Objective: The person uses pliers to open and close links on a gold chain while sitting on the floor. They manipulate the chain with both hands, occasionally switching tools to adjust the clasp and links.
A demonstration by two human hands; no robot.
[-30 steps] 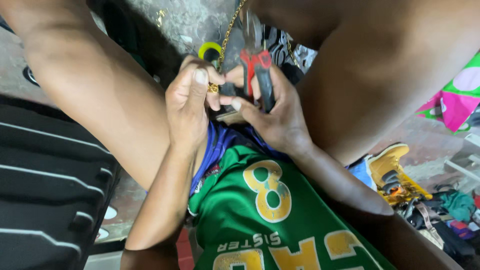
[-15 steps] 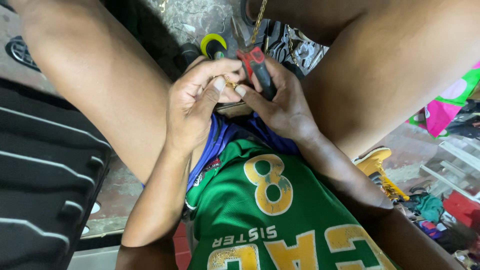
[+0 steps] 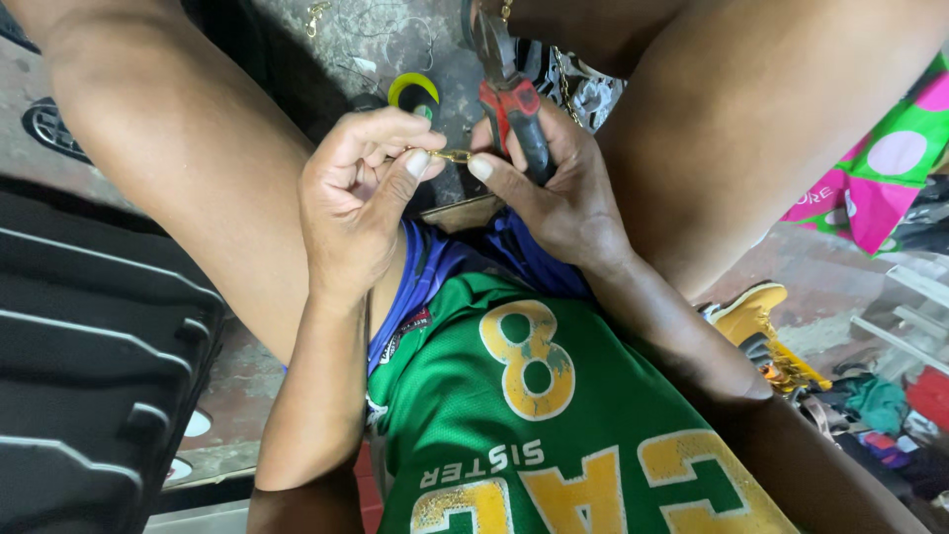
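My left hand [image 3: 358, 203] pinches a thin gold chain [image 3: 453, 155] between thumb and fingers. My right hand [image 3: 559, 188] pinches the same chain from the other side with its thumb tip, and also grips red-and-black-handled pliers [image 3: 509, 94] that point up and away. More gold chain [image 3: 561, 89] trails past the pliers toward the top of the view. Both hands meet between my bare knees, above my green jersey [image 3: 534, 405].
A yellow-and-black tool handle [image 3: 413, 92] lies on the grey ground just beyond my hands. A black ribbed plastic case [image 3: 89, 366] fills the left. A yellow boot [image 3: 756, 316], a pink-and-green bag [image 3: 870, 168] and scattered clutter are at the right.
The view has shifted slightly. My hands have drawn a little apart, so a short stretch of chain now shows between the thumb tips. The pliers stay in my right hand.
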